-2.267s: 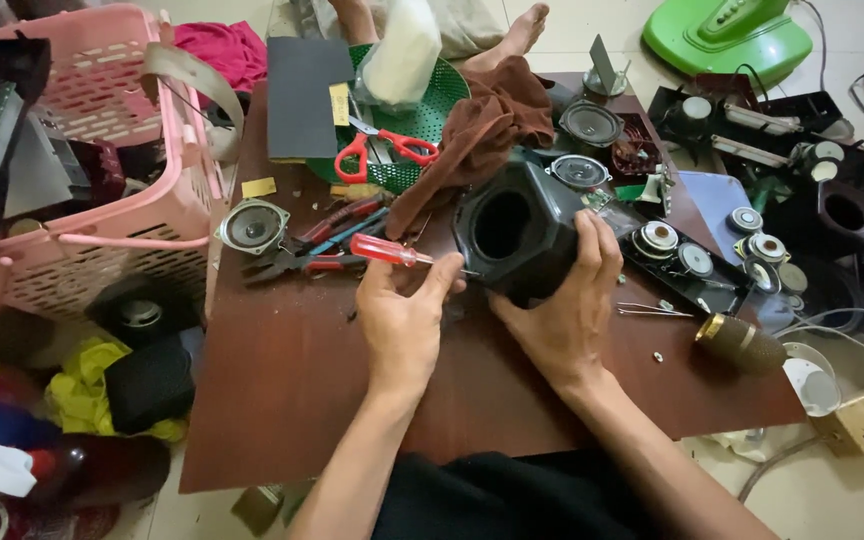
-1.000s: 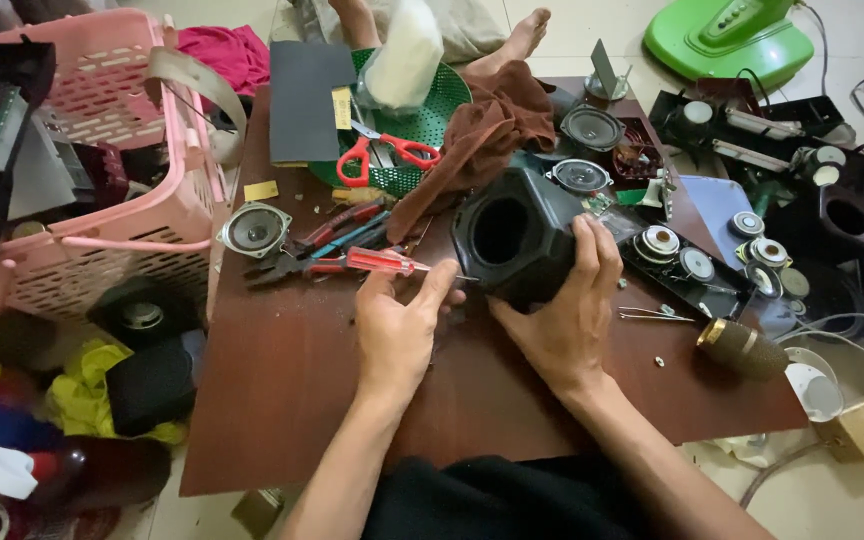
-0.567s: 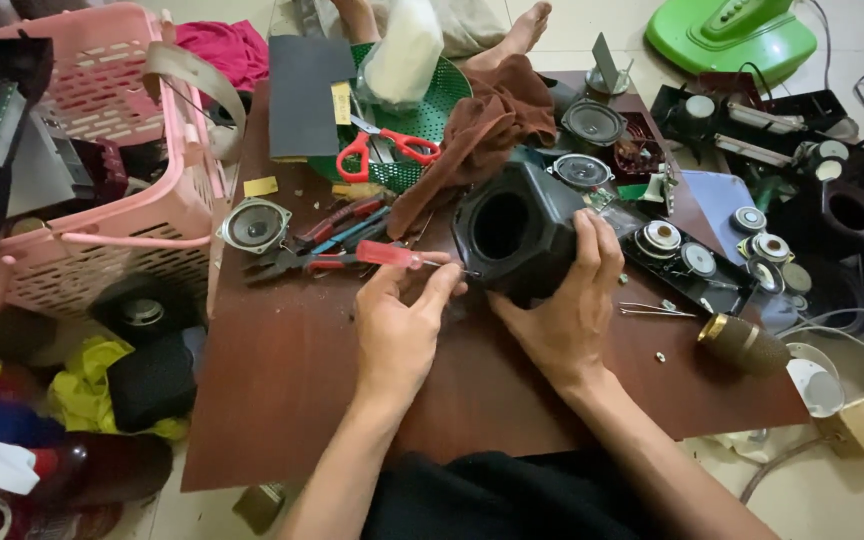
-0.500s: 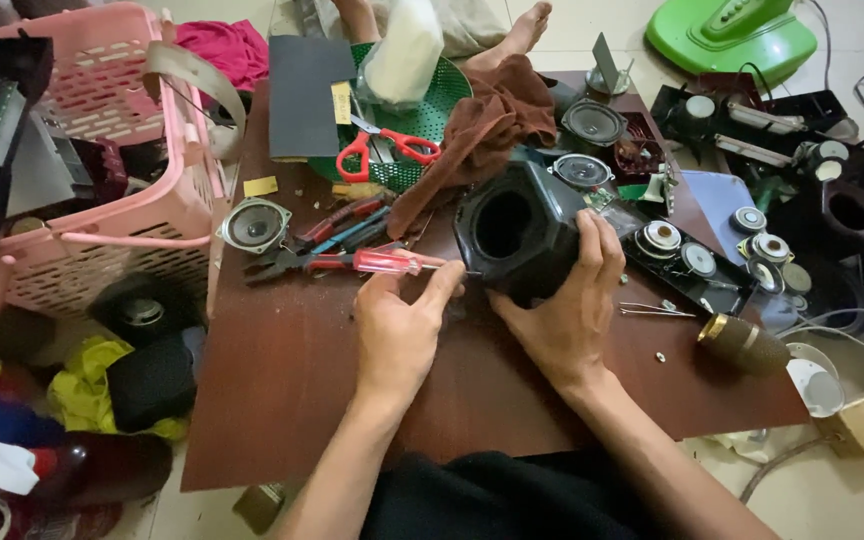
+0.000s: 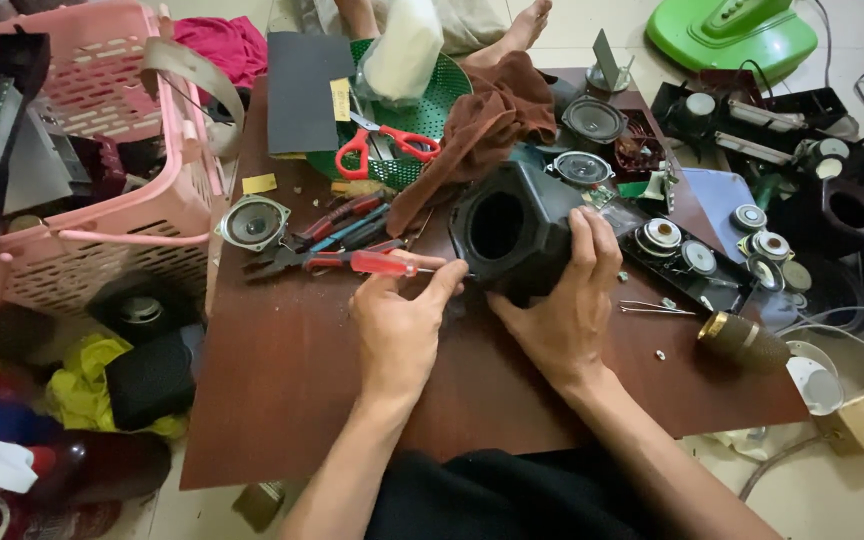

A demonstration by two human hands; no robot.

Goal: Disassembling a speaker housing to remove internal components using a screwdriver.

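My right hand (image 5: 562, 300) grips a black speaker box (image 5: 512, 235) with a round hole in its face, tilted on the brown table (image 5: 282, 390). My left hand (image 5: 397, 325) holds a red-handled screwdriver (image 5: 377, 263), its shaft pointing right toward the box's lower left edge. The tip is hidden between my fingers and the box.
Pliers (image 5: 332, 225), a loose speaker (image 5: 252, 222), red scissors (image 5: 387, 148) on a green tray (image 5: 447, 85), a brown cloth (image 5: 482, 125) and several speaker drivers (image 5: 672, 240) crowd the far half. A pink basket (image 5: 102, 180) stands left. A brown cylinder (image 5: 742, 340) lies right.
The screwdriver in my left hand has shifted slightly right toward the box. My right hand keeps its grip on the box, which has hardly moved.
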